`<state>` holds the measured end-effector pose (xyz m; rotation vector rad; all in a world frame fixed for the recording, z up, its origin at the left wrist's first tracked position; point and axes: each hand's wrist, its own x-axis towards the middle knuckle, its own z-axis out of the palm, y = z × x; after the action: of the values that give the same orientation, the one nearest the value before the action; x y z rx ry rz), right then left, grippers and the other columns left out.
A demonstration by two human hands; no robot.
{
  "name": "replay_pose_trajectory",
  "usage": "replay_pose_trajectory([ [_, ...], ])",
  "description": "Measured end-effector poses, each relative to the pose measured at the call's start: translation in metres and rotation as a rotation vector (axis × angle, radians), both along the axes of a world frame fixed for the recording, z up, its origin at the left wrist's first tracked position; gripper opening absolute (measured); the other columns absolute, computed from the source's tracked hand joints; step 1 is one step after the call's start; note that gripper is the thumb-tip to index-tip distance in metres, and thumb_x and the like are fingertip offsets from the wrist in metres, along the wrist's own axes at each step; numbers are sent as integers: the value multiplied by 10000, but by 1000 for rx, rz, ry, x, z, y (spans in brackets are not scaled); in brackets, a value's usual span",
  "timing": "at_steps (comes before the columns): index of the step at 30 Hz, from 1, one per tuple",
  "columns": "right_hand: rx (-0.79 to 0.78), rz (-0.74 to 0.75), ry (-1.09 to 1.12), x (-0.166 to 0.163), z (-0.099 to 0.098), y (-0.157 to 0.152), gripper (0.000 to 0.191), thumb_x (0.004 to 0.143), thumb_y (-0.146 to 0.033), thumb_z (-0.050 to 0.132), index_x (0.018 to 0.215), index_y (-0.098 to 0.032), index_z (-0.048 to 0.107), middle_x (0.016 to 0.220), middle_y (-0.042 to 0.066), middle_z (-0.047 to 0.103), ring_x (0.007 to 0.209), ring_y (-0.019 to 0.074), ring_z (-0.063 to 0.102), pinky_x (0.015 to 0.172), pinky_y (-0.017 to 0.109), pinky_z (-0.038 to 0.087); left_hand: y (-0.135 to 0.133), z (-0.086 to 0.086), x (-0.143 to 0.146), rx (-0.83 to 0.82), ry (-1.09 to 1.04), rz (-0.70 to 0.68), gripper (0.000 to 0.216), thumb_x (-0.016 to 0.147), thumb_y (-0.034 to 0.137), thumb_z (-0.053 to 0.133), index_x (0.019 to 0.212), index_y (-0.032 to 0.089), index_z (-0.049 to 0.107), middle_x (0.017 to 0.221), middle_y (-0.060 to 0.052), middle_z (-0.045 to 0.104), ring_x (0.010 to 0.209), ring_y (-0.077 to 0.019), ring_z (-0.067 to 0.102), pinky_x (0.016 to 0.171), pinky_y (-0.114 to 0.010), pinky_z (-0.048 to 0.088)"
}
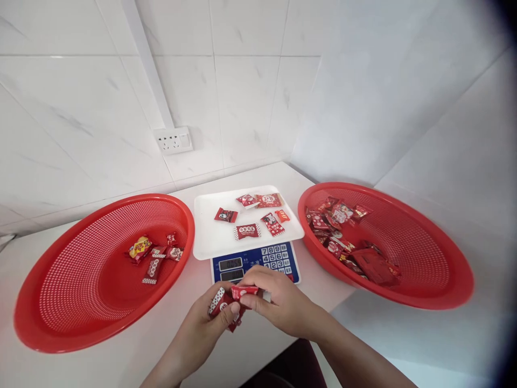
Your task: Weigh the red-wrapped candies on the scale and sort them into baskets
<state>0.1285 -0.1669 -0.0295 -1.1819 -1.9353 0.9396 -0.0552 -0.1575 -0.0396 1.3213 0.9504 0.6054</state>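
Observation:
In front of the scale, my left hand [205, 320] is closed around several red wrapped candies [221, 303], one with a black-and-white dotted end. Right beside it, my right hand [278, 299] pinches a small red wrapped candy [244, 291] between thumb and fingers, and the two hands nearly touch. Behind them stands a digital scale [258, 260] with a blue keypad panel, its lower part partly covered by my right hand. On its white tray [210, 237] several red candies [247, 231] lie spread apart.
A red mesh basket [76, 248] at the left holds several candies [154, 264]. Another red basket [436, 258] at the right, reaching past the table edge, holds a larger pile of candies [343, 213] and a red packet [374, 265]. A wall socket [173, 140] sits behind the white table [153, 334].

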Motion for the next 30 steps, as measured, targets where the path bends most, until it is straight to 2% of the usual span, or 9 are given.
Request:
replay_pose_trajectory([
  [5,-43,-113,32,13,-2,-4,178,873,-295,492,778,-201,610,780,25,609,743,141,549,657,256,436,-1,-5,1,-104,-32,49,388,791,484,577,1049,194,580,888,-63,657,701,-166,584,637,-301,491],
  [10,-171,-248,150,27,-8,-8,210,862,-353,492,736,-198,559,689,2,547,616,119,515,549,235,430,-1,-6,-1,-132,-43,175,383,754,508,613,979,200,578,921,-75,695,735,-177,618,657,-299,496],
  [14,-250,-270,242,36,-8,-10,254,853,-410,493,708,-203,514,626,-22,497,554,107,500,519,236,425,-2,0,2,-140,-82,336,400,731,510,633,970,205,537,874,-67,702,702,-184,625,632,-317,499],
  [19,-277,-345,333,45,-8,-9,291,814,-484,523,774,-200,566,675,-4,564,570,119,524,542,263,461,0,2,2,-213,-192,447,378,694,418,689,956,219,504,1056,-93,675,848,-222,640,747,-385,500],
  [25,-294,-348,350,51,-13,-9,300,819,-489,520,817,-194,577,693,-3,560,588,118,527,543,262,470,2,0,-1,-199,-180,447,309,710,436,668,882,203,557,1107,-88,650,925,-222,612,812,-382,486],
  [30,-295,-357,349,51,-16,-9,292,831,-480,507,815,-195,562,685,-11,542,570,108,514,520,249,453,2,-3,-3,-113,-148,350,368,737,503,631,924,186,631,972,-86,672,873,-215,605,753,-329,487],
])
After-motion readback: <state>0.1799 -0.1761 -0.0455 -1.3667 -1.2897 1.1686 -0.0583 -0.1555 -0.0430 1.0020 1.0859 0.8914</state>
